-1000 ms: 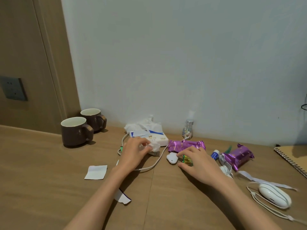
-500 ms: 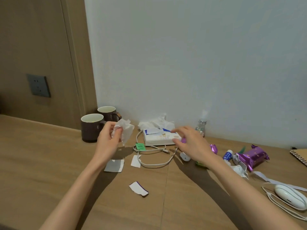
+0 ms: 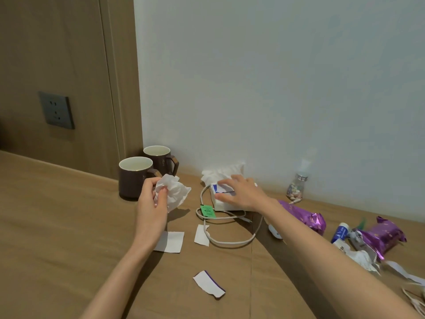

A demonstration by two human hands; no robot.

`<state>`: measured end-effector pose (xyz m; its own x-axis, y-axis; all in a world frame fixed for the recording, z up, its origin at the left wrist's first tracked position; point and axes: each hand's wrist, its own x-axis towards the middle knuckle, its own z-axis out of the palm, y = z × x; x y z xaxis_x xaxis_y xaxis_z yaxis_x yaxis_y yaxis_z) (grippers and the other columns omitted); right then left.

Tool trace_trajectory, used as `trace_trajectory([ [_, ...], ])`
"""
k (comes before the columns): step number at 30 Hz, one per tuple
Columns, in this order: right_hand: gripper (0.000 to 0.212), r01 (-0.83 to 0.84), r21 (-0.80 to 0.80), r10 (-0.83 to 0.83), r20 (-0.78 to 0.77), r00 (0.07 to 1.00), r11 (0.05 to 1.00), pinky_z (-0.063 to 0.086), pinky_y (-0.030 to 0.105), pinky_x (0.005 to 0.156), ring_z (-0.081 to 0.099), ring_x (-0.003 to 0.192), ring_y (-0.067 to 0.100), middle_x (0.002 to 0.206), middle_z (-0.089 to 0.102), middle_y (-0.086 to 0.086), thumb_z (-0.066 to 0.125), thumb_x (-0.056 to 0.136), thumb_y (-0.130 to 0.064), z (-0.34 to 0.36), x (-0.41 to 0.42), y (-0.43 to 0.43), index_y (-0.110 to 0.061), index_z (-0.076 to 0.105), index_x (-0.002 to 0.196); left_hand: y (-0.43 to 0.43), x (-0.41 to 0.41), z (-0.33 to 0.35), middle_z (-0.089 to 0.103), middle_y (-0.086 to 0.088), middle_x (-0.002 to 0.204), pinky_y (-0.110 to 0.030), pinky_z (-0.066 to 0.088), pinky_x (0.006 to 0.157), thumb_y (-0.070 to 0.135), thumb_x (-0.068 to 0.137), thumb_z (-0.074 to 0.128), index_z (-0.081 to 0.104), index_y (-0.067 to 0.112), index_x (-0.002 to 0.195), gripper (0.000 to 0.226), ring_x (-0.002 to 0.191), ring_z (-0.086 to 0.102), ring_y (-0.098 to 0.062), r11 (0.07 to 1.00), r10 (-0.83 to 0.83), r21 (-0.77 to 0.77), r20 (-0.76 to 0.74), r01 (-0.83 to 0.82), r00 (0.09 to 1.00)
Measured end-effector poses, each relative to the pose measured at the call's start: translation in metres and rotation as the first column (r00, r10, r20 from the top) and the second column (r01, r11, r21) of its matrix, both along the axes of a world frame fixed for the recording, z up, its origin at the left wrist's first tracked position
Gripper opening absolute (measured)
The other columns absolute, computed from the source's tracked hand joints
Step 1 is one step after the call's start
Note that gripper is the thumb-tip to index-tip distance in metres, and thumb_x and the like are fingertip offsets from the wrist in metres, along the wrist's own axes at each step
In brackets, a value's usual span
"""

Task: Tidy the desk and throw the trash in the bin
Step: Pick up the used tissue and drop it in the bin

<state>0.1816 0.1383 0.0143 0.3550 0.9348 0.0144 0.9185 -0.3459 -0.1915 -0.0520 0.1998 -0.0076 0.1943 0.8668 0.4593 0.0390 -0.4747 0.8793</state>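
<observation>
left hand (image 3: 150,204): fingers and thumb curled round the crumpled tissue (image 3: 174,192), held above the desk (image 3: 57,215), just right of the near mug (image 3: 135,177).
right hand (image 3: 243,192): fingers spread and fairly straight, laid flat on top of the tissue box (image 3: 218,203), thumb along its near edge. Reads as resting on it, not gripping.
tissue box: far middle of the desk, against the wall, loose white tissue bunched up behind it.
step: my read is that I'm collecting trash in the left hand while the right steadies or shifts the box.
cable (image 3: 230,241): loops round the box's near-left corner and runs under my right wrist. I should lift the box instead of dragging it, or the loop comes along.
green tag (image 3: 207,211): sits on the cable just near the box. Can't tell if it is fixed to it, so I'd check before pulling.
paper scraps: three lie near me, one (image 3: 170,241) under my left forearm, one (image 3: 202,234) at the cable, one (image 3: 209,286) nearest. I can add these to the tissue if I ball it tight and pinch each scrap with free fingertips.
purple wrappers (image 3: 305,217): right side, they look full, so I'd judge them keepers, not trash.
bin: not in view. I'll fill the left hand first and make one trip.
risk: loose tissue corner hangs down, could snag the far mug (image 3: 159,158) handle.
</observation>
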Motion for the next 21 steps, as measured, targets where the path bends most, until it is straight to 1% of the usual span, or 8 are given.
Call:
trace_trajectory([
  [2, 0.061, -0.008, -0.012, 0.008, 0.039, 0.999, 1.000, 0.024, 0.054, 0.113, 0.020, 0.140, 0.040, 0.158, 0.017, 0.001, 0.033, 0.086, -0.072, -0.006, -0.003, -0.009, -0.043, 0.037, 0.139, 0.000, 0.002, 0.000, 0.057, 0.001, 0.108, -0.018, 0.046, 0.067, 0.017, 0.097, 0.046, 0.049, 0.022, 0.113, 0.017, 0.099, 0.055, -0.013, 1.000, -0.003, 0.002, -0.008, 0.003, 1.000],
  [4, 0.062, -0.026, -0.018, 0.027, 0.061, 0.998, 0.999, 0.021, 0.056, 0.114, 0.013, 0.143, 0.037, 0.160, 0.010, -0.003, 0.033, 0.087, -0.071, -0.011, -0.005, -0.020, -0.043, 0.035, 0.141, -0.001, 0.002, -0.001, 0.058, 0.000, 0.109, -0.018, 0.046, 0.068, 0.017, 0.097, 0.046, 0.050, 0.021, 0.114, 0.018, 0.100, 0.056, -0.014, 1.000, -0.011, 0.000, -0.019, 0.011, 1.000],
  [6, 0.064, -0.046, -0.016, 0.047, 0.089, 0.995, 0.999, 0.022, 0.056, 0.114, 0.011, 0.144, 0.033, 0.160, 0.011, -0.005, 0.036, 0.086, -0.071, -0.014, -0.005, -0.029, -0.042, 0.033, 0.143, -0.003, 0.003, -0.002, 0.058, 0.001, 0.108, -0.020, 0.047, 0.069, 0.018, 0.097, 0.046, 0.050, 0.021, 0.114, 0.017, 0.099, 0.056, -0.013, 1.000, -0.015, 0.004, -0.027, 0.015, 1.000],
  [10, 0.061, -0.049, 0.036, 0.043, 0.146, 0.988, 0.998, 0.038, 0.049, 0.107, 0.034, 0.137, 0.024, 0.154, 0.032, -0.005, 0.036, 0.088, -0.069, -0.013, -0.005, -0.046, -0.039, 0.037, 0.142, -0.008, 0.004, 0.000, 0.056, 0.009, 0.102, -0.020, 0.050, 0.070, 0.020, 0.098, 0.046, 0.050, 0.023, 0.113, 0.016, 0.094, 0.055, -0.005, 0.999, -0.032, 0.017, -0.057, 0.033, 0.998],
  [12, 0.058, -0.031, 0.045, 0.024, 0.163, 0.986, 0.999, 0.045, 0.047, 0.100, 0.041, 0.131, 0.023, 0.149, 0.040, -0.005, 0.038, 0.090, -0.066, -0.009, -0.005, -0.053, -0.038, 0.039, 0.141, -0.010, 0.005, 0.001, 0.055, 0.012, 0.100, -0.019, 0.050, 0.070, 0.020, 0.098, 0.046, 0.049, 0.024, 0.113, 0.016, 0.093, 0.054, 0.000, 0.999, -0.045, 0.013, -0.055, 0.046, 0.997],
  [14, 0.056, -0.005, 0.046, -0.003, 0.179, 0.984, 0.999, 0.048, 0.046, 0.094, 0.045, 0.127, 0.024, 0.145, 0.044, -0.004, 0.039, 0.091, -0.064, -0.008, -0.006, -0.058, -0.037, 0.040, 0.140, -0.011, 0.005, 0.003, 0.055, 0.013, 0.098, -0.021, 0.051, 0.071, 0.020, 0.098, 0.046, 0.049, 0.025, 0.111, 0.014, 0.093, 0.054, 0.001, 0.998, -0.054, 0.015, -0.051, 0.055, 0.997],
  [18, 0.054, 0.059, 0.017, -0.062, 0.232, 0.971, 0.998, 0.051, 0.044, 0.090, 0.051, 0.119, 0.024, 0.138, 0.050, 0.001, 0.035, 0.092, -0.063, -0.006, -0.006, -0.066, -0.036, 0.041, 0.139, -0.009, 0.007, 0.007, 0.056, 0.007, 0.103, -0.025, 0.052, 0.073, 0.020, 0.098, 0.046, 0.049, 0.026, 0.109, 0.013, 0.093, 0.056, -0.004, 0.998, -0.059, 0.014, -0.041, 0.060, 0.997],
  [21, 0.053, 0.112, 0.015, -0.112, 0.241, 0.964, 0.994, 0.049, 0.046, 0.088, 0.057, 0.107, 0.025, 0.123, 0.059, 0.002, 0.026, 0.093, -0.065, 0.004, -0.003, -0.062, -0.036, 0.054, 0.127, -0.003, 0.011, 0.012, 0.058, 0.009, 0.099, -0.033, 0.054, 0.077, 0.020, 0.098, 0.046, 0.049, 0.028, 0.108, 0.014, 0.096, 0.057, -0.011, 0.997, -0.073, 0.020, -0.047, 0.074, 0.996],
])
